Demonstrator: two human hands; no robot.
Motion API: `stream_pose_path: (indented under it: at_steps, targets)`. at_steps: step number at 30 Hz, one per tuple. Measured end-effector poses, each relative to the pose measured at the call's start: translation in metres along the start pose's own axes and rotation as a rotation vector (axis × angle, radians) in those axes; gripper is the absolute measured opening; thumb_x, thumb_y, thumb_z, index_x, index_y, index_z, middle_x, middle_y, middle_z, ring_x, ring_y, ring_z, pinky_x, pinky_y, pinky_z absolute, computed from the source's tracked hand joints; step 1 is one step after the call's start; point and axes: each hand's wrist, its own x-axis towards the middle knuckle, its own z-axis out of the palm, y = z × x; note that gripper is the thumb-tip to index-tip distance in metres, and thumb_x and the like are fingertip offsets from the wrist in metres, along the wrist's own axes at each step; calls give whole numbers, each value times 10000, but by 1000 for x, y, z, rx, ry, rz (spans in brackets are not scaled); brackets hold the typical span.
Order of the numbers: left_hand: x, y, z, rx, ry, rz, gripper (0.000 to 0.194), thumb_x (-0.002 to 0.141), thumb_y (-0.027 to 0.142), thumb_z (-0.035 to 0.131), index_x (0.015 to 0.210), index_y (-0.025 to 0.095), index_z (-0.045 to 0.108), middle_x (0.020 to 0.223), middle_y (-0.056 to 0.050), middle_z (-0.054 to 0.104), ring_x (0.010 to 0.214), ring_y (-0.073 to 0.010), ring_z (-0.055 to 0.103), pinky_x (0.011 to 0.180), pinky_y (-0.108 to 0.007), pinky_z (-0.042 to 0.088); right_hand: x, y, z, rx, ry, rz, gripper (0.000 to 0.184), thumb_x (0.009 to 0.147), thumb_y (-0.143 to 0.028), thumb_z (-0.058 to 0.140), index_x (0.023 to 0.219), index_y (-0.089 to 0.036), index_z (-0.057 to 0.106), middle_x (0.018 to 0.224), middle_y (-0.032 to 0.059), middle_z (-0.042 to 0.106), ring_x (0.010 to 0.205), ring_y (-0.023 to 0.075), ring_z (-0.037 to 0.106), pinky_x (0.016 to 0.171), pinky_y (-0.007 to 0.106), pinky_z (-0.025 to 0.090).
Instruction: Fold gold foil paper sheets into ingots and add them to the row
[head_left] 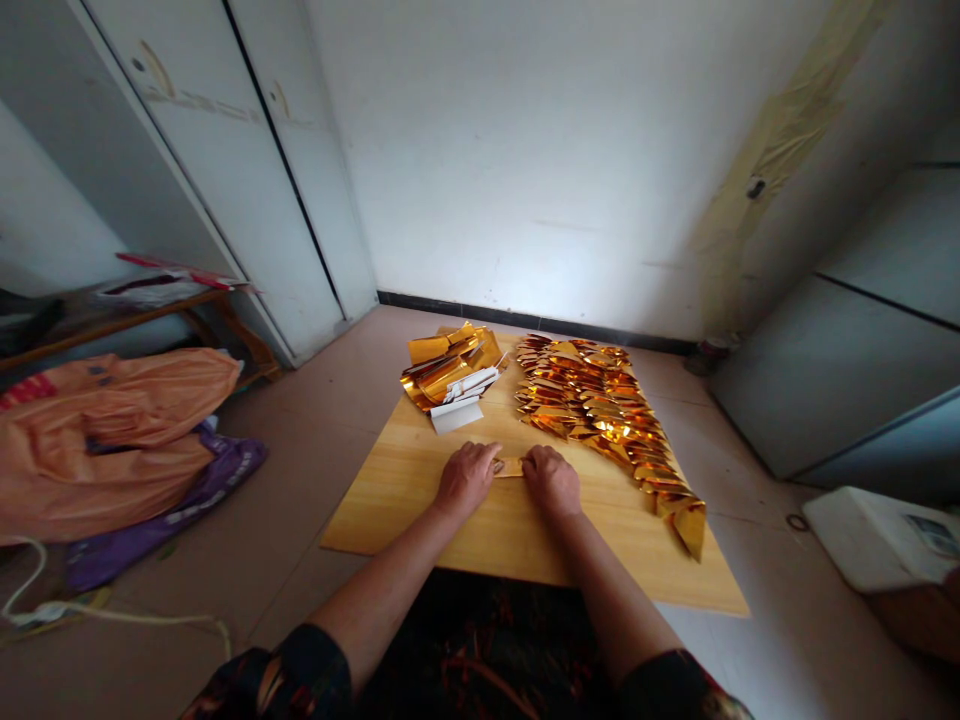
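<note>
Between my two hands a small folded strip of gold foil paper (509,467) lies on the wooden board (420,520). My left hand (466,476) is closed on the strip's left end, thumb and fingers pressed down. On its right end my right hand (553,482) is closed in the same way, the fingers curled under. Beyond my left hand is a loose pile of gold foil sheets (450,360), with white folded paper pieces (471,385) on its near side. To the right, rows of folded gold foil pieces (581,390) overlap down the board's edge.
An orange bag (112,440) and a purple bag (187,490) lie left, with a white cord (142,615) on the floor. At the right stand a grey cabinet (862,330) and a white box (870,535). A white wall (525,180) rises behind the board.
</note>
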Motion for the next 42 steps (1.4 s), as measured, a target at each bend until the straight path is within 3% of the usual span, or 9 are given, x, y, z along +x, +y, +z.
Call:
stream_pose_path:
  at_steps: [15, 19, 22, 25, 27, 30, 34, 37, 42]
  targets:
    - [2, 5, -8, 103, -43, 3, 340, 880, 162, 465, 1207, 204, 547, 928, -86, 666, 887, -232, 572, 773, -345, 416, -1, 0, 6, -35, 25, 5, 146, 908, -257, 486, 880, -191, 614, 892, 54, 642, 844, 165, 585, 673, 247, 353]
    - [2, 5, -9, 140, -25, 5, 320, 877, 175, 492, 1189, 213, 553, 892, -68, 665, 864, -225, 565, 748, -340, 393, -2, 0, 10, -14, 52, 15, 163, 904, -269, 500, 1018, -209, 600, 939, 45, 633, 869, 165, 580, 695, 247, 365]
    - [1, 5, -10, 156, 15, -1, 245, 865, 202, 535, 1101, 224, 595, 891, -54, 647, 883, -217, 543, 741, -336, 374, -3, 1, 14, 2, 89, 3, 200, 901, -269, 500, 1078, -230, 584, 1019, 47, 606, 895, 160, 569, 710, 243, 378]
    - [0, 6, -12, 137, 43, 27, 95, 864, 248, 560, 879, 240, 654, 911, -44, 622, 912, -212, 516, 745, -339, 351, -4, 4, 17, 20, 122, -28, 167, 896, -271, 498, 1016, -242, 611, 1135, 55, 560, 931, 166, 551, 724, 247, 393]
    - [0, 6, -12, 121, 36, 74, 129, 864, 255, 566, 775, 238, 657, 888, -37, 612, 906, -209, 502, 743, -341, 340, -4, 6, 17, 17, 141, -54, 153, 894, -269, 492, 944, -238, 633, 1204, 63, 526, 972, 181, 532, 738, 258, 403]
    - [1, 4, -9, 117, 13, 159, 156, 868, 220, 556, 747, 215, 654, 811, -38, 602, 864, -200, 493, 728, -333, 341, -4, 9, 15, -9, 160, -81, 155, 879, -244, 497, 861, -223, 649, 1265, 72, 491, 1016, 202, 499, 773, 276, 410]
    - [2, -1, -3, 134, -12, 239, 179, 875, 160, 519, 747, 176, 643, 771, -45, 595, 807, -188, 497, 702, -314, 364, -4, 10, 14, -43, 208, -117, 149, 862, -247, 526, 946, -226, 647, 1299, 85, 468, 1008, 208, 479, 780, 290, 403]
    - [-2, -1, -2, 165, -7, 260, 172, 881, 157, 498, 790, 165, 644, 795, -55, 597, 810, -195, 506, 699, -317, 374, -4, 9, 13, -93, 197, -190, 133, 874, -269, 533, 893, -231, 658, 1247, 84, 512, 987, 216, 472, 754, 296, 376]
    - [-13, 2, -8, 192, -18, 291, 173, 887, 163, 474, 941, 170, 638, 816, -58, 602, 812, -202, 520, 735, -347, 374, 0, 9, 15, -110, 93, -348, 143, 878, -227, 541, 816, -225, 670, 873, 54, 614, 854, 186, 490, 723, 286, 322]
